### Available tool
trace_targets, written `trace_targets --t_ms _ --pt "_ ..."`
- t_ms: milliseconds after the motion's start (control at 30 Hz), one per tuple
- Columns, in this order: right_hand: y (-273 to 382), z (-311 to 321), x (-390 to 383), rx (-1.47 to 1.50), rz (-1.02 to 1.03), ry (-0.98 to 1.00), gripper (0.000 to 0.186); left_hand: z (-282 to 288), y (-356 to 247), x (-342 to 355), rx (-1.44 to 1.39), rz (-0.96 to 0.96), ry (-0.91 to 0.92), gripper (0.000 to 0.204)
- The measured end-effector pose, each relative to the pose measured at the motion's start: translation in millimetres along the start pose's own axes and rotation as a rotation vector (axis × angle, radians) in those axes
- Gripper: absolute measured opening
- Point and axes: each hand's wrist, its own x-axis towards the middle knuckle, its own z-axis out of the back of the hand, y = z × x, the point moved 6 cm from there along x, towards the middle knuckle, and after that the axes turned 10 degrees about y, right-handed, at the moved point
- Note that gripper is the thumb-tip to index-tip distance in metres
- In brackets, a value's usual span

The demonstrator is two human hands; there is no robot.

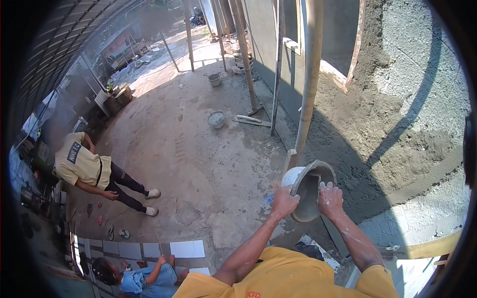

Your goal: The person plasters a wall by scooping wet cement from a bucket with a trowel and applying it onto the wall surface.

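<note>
A round bucket [325,170], smeared grey with mortar, is tilted in front of me with its mouth toward me. My left hand [285,202] is closed on its left rim. At the right side of the mouth, my right hand [330,197] is in a fist around what looks like a trowel [315,174]; a thin bent metal neck shows and the blade is hard to make out inside the bucket. Mortar spots cover my right hand and forearm. Rough wet plaster [360,111] covers part of the wall beside the bucket.
Bamboo poles [309,79] stand along the wall. A wooden window frame [334,75] is set in it. On the ground are two buckets [216,119] [214,79] and a long flat tool [252,121]. A person [87,159] stands left; a child [154,275] sits by white tiles [187,249].
</note>
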Motion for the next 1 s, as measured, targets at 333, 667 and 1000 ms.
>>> trace_targets --t_ms 333,667,1000 --pt "17.7 10.8 -23.4 0.128 -0.06 -0.057 0.019 2.1 4.7 4.1 -0.052 -0.009 -0.054 0.037" --pt "8.4 -3.7 -30.6 0.076 -0.061 0.044 0.021 5.0 -4.8 4.5 -0.081 -0.079 -0.001 0.039" --pt "-12.0 2.1 15.2 -0.11 -0.033 -0.081 0.014 -8.9 -15.6 12.1 0.022 -0.061 -0.059 0.035"
